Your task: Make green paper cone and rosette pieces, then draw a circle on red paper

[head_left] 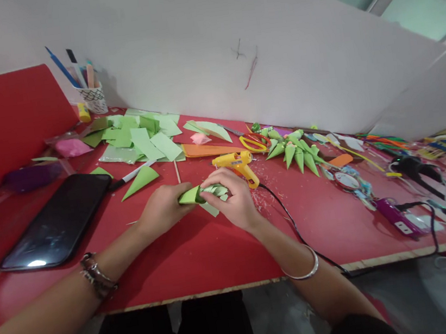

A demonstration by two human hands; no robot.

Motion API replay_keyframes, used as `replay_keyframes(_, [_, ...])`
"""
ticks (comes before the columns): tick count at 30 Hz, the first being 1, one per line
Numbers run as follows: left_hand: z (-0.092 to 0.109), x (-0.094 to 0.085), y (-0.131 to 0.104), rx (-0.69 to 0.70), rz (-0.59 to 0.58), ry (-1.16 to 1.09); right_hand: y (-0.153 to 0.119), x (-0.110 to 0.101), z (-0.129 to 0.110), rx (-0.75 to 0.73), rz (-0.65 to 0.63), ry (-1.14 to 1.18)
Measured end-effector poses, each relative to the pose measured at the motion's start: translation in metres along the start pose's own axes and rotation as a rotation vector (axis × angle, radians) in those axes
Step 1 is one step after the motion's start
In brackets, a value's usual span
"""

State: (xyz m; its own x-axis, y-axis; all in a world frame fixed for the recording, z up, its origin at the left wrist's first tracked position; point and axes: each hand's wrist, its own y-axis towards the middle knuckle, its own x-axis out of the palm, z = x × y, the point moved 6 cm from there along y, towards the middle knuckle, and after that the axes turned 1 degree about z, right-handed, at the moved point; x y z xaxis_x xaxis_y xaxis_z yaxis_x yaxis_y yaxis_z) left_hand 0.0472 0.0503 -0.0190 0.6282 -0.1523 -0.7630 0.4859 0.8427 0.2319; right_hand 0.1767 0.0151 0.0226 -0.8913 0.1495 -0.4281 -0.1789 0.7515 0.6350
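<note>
Just above the red table my left hand [165, 210] grips a green paper cone [189, 195] by its left end. My right hand [230, 196] is closed beside it, fingers around a small bunch of pale green paper pieces [218, 190]; how these join the cone is hidden by the fingers. Behind the right hand lies a yellow glue gun [235, 160] with a black cord. Another green paper cone [140, 181] rests to the left of the hands. A cluster of green paper cones [297, 151] lies farther right, next to orange-handled scissors [255, 142].
A large black phone [59, 220] lies at left. Green paper strips [143, 139] are heaped at the back, near a pen cup [93, 98]. A purple power strip [400, 216] and cables are on the right. The table's front edge [207, 294] runs below my arms.
</note>
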Motion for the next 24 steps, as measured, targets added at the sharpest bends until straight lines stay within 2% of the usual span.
replay_keyframes(9, [0.0014, 0.0007, 0.0001, -0.014, -0.034, -0.049, -0.002, 0.0004, -0.0062, -0.029, -0.063, 0.003])
replay_keyframes(17, [-0.0037, 0.0029, -0.0005, -0.021, -0.034, -0.044, -0.0023, -0.0035, -0.0012, 0.045, -0.021, 0.092])
replay_keyframes(24, [-0.0023, 0.0018, 0.0008, -0.016, -0.046, -0.025, -0.0027, -0.0026, -0.0004, 0.007, -0.009, 0.108])
